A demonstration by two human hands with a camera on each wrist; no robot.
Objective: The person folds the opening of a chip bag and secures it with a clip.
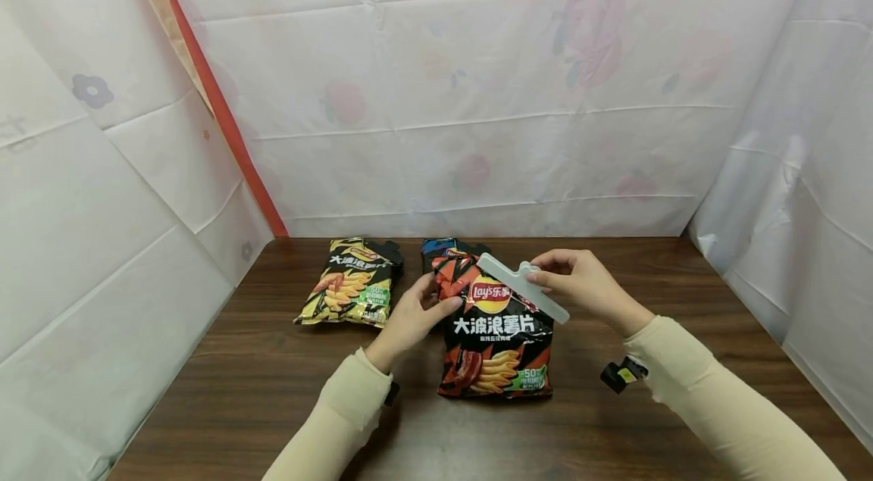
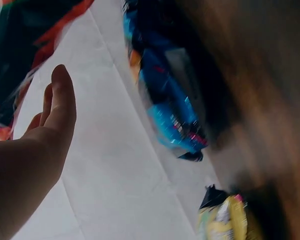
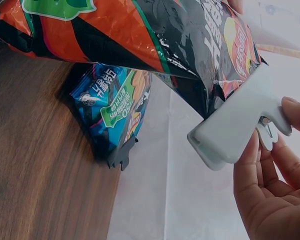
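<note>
A black and red Lay's bag of chips (image 1: 494, 345) is held up over the table, its front toward me. My left hand (image 1: 409, 318) grips its upper left edge, thumb on the front and fingers behind. A white bag clip (image 1: 521, 288) lies slanted across the bag's upper right corner. My right hand (image 1: 589, 284) pinches the clip's handles between thumb and fingers. From the right wrist, the clip (image 3: 235, 120) has the bag's folded top at its long jaws; how firmly they close on it cannot be told.
Farther left on the wooden table (image 1: 239, 390) stands a yellow and black chip bag (image 1: 351, 288) with a black clip (image 1: 389, 250) on its top corner. A blue chip bag (image 3: 112, 102) with a dark clip (image 3: 124, 152) is behind the held bag. White patterned sheets (image 1: 477, 87) enclose the table.
</note>
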